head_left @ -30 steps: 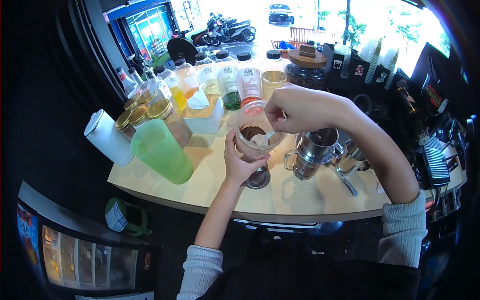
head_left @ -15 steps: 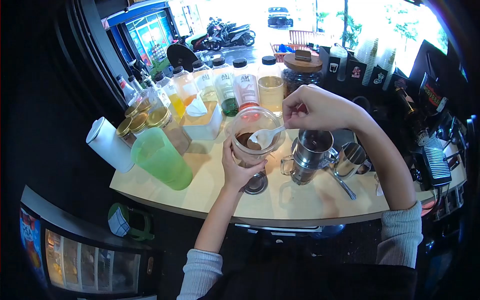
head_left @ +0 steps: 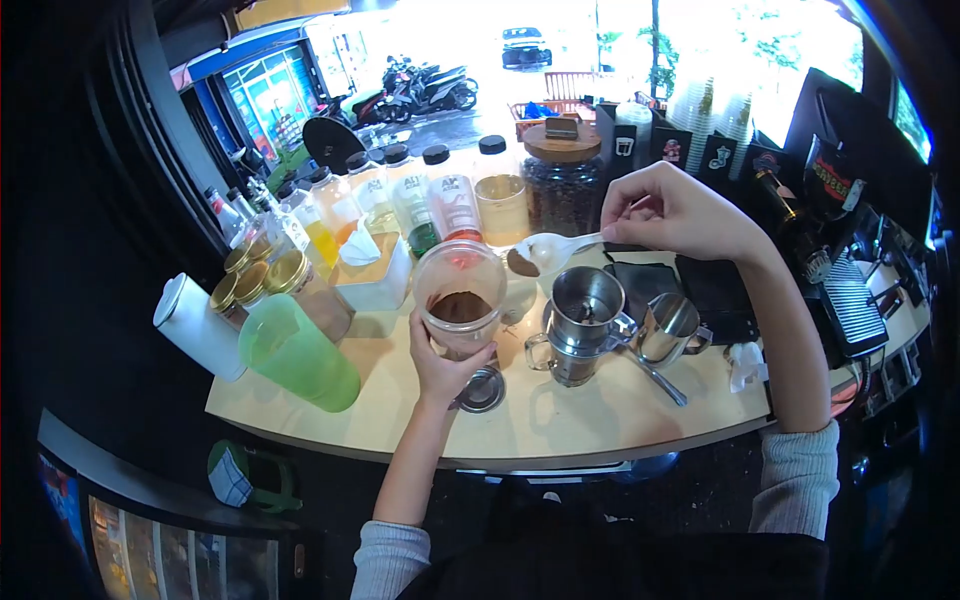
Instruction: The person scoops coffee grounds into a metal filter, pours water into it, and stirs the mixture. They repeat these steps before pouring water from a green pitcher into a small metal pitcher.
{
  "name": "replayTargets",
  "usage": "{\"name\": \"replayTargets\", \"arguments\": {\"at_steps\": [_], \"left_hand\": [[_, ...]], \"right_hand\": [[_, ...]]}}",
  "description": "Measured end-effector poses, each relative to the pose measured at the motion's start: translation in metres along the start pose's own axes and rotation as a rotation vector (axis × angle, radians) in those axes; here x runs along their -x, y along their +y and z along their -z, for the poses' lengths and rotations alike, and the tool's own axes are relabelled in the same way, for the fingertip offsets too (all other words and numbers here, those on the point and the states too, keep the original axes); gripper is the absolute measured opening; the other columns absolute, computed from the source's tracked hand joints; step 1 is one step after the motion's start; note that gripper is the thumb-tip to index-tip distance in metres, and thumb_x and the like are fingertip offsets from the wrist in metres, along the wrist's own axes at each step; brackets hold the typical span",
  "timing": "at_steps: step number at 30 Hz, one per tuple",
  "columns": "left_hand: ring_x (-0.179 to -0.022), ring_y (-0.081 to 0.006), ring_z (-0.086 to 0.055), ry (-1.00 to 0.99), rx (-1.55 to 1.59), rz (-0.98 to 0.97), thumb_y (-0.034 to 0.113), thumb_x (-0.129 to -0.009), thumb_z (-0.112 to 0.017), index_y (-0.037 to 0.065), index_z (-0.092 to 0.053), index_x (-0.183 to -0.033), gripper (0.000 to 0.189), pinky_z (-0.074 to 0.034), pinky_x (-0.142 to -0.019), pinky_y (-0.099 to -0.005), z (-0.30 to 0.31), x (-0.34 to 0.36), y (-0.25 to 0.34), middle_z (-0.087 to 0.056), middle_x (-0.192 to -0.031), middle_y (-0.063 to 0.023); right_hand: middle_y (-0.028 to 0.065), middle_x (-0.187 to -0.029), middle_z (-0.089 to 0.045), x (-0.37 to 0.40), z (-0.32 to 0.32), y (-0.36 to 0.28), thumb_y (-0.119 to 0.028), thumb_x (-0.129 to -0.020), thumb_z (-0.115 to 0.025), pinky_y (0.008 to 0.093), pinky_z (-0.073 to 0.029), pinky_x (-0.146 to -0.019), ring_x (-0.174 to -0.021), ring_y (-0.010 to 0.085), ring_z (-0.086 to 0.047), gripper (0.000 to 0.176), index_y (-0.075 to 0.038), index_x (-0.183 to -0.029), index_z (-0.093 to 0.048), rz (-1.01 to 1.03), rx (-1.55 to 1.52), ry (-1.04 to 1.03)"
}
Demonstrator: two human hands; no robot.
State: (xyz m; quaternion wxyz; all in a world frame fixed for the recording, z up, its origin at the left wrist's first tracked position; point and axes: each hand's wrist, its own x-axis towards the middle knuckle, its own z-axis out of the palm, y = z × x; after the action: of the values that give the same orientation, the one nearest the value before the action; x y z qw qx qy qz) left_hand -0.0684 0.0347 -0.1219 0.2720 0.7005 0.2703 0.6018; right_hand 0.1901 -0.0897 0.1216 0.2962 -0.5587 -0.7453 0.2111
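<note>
My left hand [head_left: 447, 372] is wrapped round a clear plastic container [head_left: 460, 270] with brown powder, which looks like ground coffee [head_left: 460, 308], inside. My right hand [head_left: 655, 210] pinches the handle of a white plastic spoon [head_left: 560, 250]. Some of the same brown powder lies in the spoon's bowl, which hangs just right of the container's rim. Below the spoon stands a metal drip coffee filter [head_left: 588, 298] on top of a glass mug [head_left: 573, 362]. The filter is uncovered, and dark matter shows at its bottom.
A steel pitcher [head_left: 668, 328] and a metal spoon [head_left: 658, 378] lie right of the filter. A round metal lid [head_left: 482, 390] rests near the front edge. Leftward are a green tumbler [head_left: 300, 352], gold-lidded jars [head_left: 290, 275] and a tissue box [head_left: 375, 275]; bottles [head_left: 455, 195] line the back.
My right hand has lifted the spoon out of the container and moved it right, with powder in it. The view has turned slightly, so the counter appears shifted left.
</note>
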Motion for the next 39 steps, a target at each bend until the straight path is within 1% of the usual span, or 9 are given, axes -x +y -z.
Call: {"name": "replayTargets", "arguments": {"at_steps": [2, 3, 5, 10, 17, 19, 26, 35, 39], "left_hand": [[-0.115, -0.0266, -0.052, 0.010, 0.043, 0.002, 0.019, -0.051, -0.091, 0.002, -0.040, -0.129, 0.095, -0.042, -0.099, -0.0374, 0.000, 0.000, -0.005, -0.052, -0.121, -0.0139], [-0.122, -0.0254, -0.048, -0.037, 0.018, 0.023, 0.014, -0.053, -0.089, 0.001, -0.036, -0.136, 0.099, -0.038, -0.104, -0.0378, 0.003, -0.001, -0.005, -0.046, -0.132, -0.0145], [-0.122, -0.0254, -0.048, -0.037, 0.025, 0.025, 0.014, -0.053, -0.089, 0.001, -0.035, -0.136, 0.100, -0.038, -0.105, -0.0377, 0.003, -0.001, -0.005, -0.046, -0.132, -0.0145], [-0.124, -0.0252, -0.046, -0.034, 0.027, 0.030, 0.014, -0.054, -0.088, 0.001, -0.035, -0.136, 0.099, -0.036, -0.106, -0.0378, 0.002, -0.001, -0.005, -0.046, -0.133, -0.0143], [-0.124, -0.0247, -0.046, -0.028, 0.026, 0.054, 0.014, -0.054, -0.089, 0.001, -0.036, -0.135, 0.097, -0.036, -0.105, -0.0378, 0.003, 0.000, -0.003, -0.045, -0.132, -0.0133], [-0.124, -0.0246, -0.045, -0.033, 0.032, 0.065, 0.013, -0.054, -0.088, 0.002, -0.035, -0.135, 0.098, -0.035, -0.106, -0.0378, 0.003, 0.000, -0.006, -0.045, -0.133, -0.0131], [-0.126, -0.0245, -0.043, -0.029, 0.053, 0.038, 0.011, -0.054, -0.088, 0.002, -0.034, -0.137, 0.099, -0.033, -0.108, -0.0375, 0.003, 0.000, -0.004, -0.044, -0.135, -0.0131], [-0.126, -0.0243, -0.044, -0.022, 0.053, 0.072, 0.007, -0.054, -0.087, 0.003, -0.033, -0.138, 0.099, -0.033, -0.108, -0.0376, 0.001, 0.000, 0.000, -0.044, -0.135, -0.0128], [-0.121, -0.0243, -0.047, 0.005, 0.086, 0.065, 0.011, -0.054, -0.088, 0.003, -0.037, -0.133, 0.095, -0.037, -0.104, -0.0376, 0.000, -0.001, 0.002, -0.047, -0.129, -0.0127]], "right_hand": [[0.0005, -0.066, -0.058, 0.012, 0.005, 0.005, -0.012, -0.079, -0.068, 0.0212, -0.042, -0.060, -0.062, 0.0047, -0.049, 0.015, 0.003, -0.078, -0.066, -0.022, 0.036, 0.037], [0.0013, -0.065, -0.058, 0.017, 0.006, 0.007, -0.012, -0.078, -0.068, 0.0218, -0.042, -0.059, -0.061, 0.0053, -0.048, 0.015, 0.003, -0.078, -0.066, -0.022, 0.081, 0.080], [-0.0005, -0.067, -0.056, 0.028, 0.006, 0.019, -0.012, -0.081, -0.067, 0.0212, -0.037, -0.055, -0.060, 0.0034, -0.046, 0.014, 0.001, -0.078, -0.065, -0.025, 0.152, 0.120], [0.0036, -0.067, -0.058, 0.049, -0.005, 0.026, -0.010, -0.080, -0.065, 0.0233, -0.039, -0.057, -0.060, 0.0079, -0.049, 0.011, 0.001, -0.078, -0.064, -0.093, 0.232, 0.179], [0.0046, -0.065, -0.055, 0.058, -0.017, 0.031, -0.010, -0.080, -0.065, 0.0262, -0.037, -0.054, -0.060, 0.0111, -0.048, 0.012, 0.001, -0.076, -0.062, 0.006, 0.293, 0.251], [0.0122, -0.070, -0.058, 0.058, -0.016, 0.020, -0.007, -0.078, -0.063, 0.0327, -0.044, -0.065, -0.068, 0.0216, -0.055, 0.012, 0.004, -0.079, -0.060, -0.118, 0.275, 0.208], [0.0128, -0.071, -0.058, 0.063, -0.016, 0.022, -0.007, -0.078, -0.063, 0.0329, -0.045, -0.066, -0.069, 0.0221, -0.055, 0.012, 0.004, -0.080, -0.061, -0.063, 0.290, 0.266], [0.0121, -0.072, -0.059, 0.069, -0.018, 0.024, -0.008, -0.080, -0.064, 0.0307, -0.046, -0.066, -0.069, 0.0185, -0.056, 0.010, 0.003, -0.081, -0.063, -0.137, 0.172, 0.271], [0.0114, -0.078, -0.059, 0.079, -0.033, 0.016, -0.008, -0.082, -0.063, 0.0321, -0.047, -0.066, -0.071, 0.0225, -0.058, 0.011, 0.002, -0.083, -0.060, -0.069, 0.246, 0.277]]}}
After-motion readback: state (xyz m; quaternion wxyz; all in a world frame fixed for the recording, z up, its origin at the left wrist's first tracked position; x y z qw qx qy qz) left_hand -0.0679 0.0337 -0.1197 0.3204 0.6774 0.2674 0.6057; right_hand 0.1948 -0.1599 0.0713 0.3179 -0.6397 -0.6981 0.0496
